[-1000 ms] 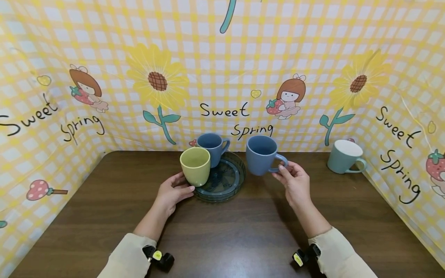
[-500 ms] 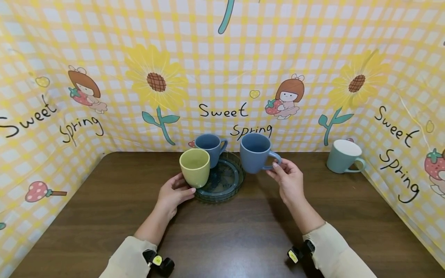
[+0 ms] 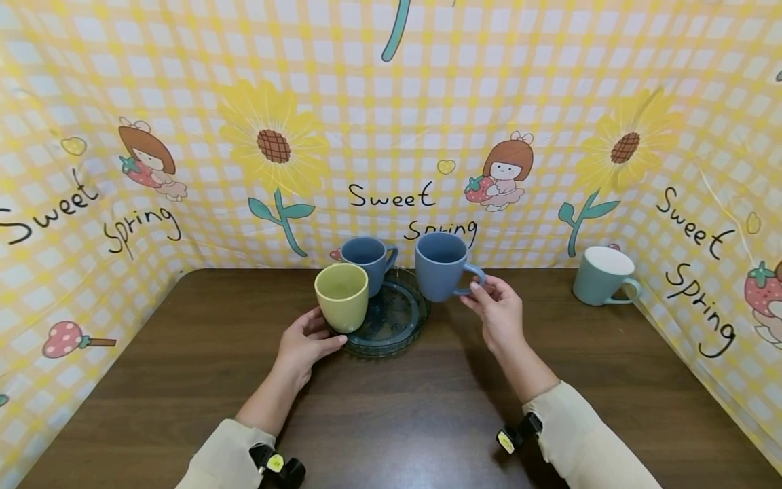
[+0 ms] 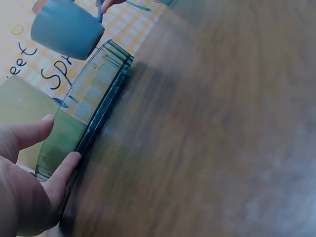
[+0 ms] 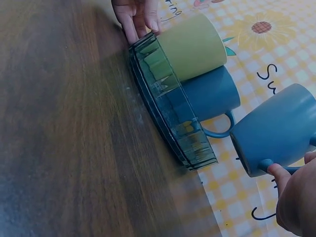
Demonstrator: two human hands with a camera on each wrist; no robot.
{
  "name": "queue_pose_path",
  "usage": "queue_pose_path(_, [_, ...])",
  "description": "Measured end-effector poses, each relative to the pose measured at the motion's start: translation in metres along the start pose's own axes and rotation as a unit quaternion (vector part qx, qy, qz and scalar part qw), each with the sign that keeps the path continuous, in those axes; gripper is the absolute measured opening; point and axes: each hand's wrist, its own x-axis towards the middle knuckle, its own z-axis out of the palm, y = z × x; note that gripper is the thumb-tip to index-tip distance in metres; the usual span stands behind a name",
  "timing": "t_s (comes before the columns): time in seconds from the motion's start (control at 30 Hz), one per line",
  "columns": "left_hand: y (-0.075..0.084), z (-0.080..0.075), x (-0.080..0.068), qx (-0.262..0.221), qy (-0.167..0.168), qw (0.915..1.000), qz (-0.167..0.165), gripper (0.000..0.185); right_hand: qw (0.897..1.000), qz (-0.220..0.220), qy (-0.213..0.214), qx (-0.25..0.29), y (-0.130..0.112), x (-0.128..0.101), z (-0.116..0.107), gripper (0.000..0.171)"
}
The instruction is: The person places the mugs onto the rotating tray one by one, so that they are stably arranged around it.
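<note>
My right hand (image 3: 478, 291) pinches the handle of a blue mug (image 3: 441, 266) and holds it in the air over the right rim of a dark green glass tray (image 3: 398, 314). A yellow-green mug (image 3: 341, 295) and a second blue mug (image 3: 365, 261) stand on the tray. My left hand (image 3: 325, 331) holds the tray's front-left rim between thumb and fingers, right beside the yellow-green mug. The left wrist view has the tray rim (image 4: 101, 98) with the held blue mug (image 4: 66, 29) above it. Seen from the right wrist, the held mug (image 5: 279, 133) hangs beside the tray (image 5: 168, 98).
A pale teal mug with a white inside (image 3: 601, 275) stands at the table's back right. The dark wooden table (image 3: 391, 407) is walled on three sides by a yellow checked cloth (image 3: 391, 102).
My right hand has carried the blue mug leftward and slightly up, from beside the tray to over its right rim. The left hand stays on the tray.
</note>
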Motion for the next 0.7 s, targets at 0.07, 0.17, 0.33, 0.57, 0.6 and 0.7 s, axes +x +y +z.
queue_pose_path(0.07, [0.0,0.0,0.0,-0.001,0.002,1.0,-0.002,0.08,1.0,0.002,0.001,-0.005,0.001,0.002,0.001,0.011])
queue_pose_path(0.17, [0.001,0.0,-0.001,-0.004,0.001,1.0,-0.002,0.08,1.0,0.005,0.002,-0.012,0.003,0.004,0.004,0.013])
queue_pose_path(0.33, [0.002,0.0,-0.002,-0.006,0.0,1.0,-0.001,0.08,1.0,0.008,0.01,-0.018,0.006,0.008,0.01,0.011])
queue_pose_path(0.57, [0.001,0.001,-0.003,-0.017,-0.001,0.9999,0.0,0.08,0.999,0.009,0.008,-0.038,0.01,0.012,0.017,0.01])
queue_pose_path(0.6, [0.001,0.001,-0.002,-0.017,-0.001,0.9999,0.0,0.08,0.999,0.01,0.009,-0.041,0.01,0.013,0.019,0.011])
queue_pose_path(0.7, [0.001,0.001,-0.001,-0.014,0.001,0.9999,0.001,0.079,0.998,0.015,0.01,-0.055,0.012,0.014,0.023,0.013])
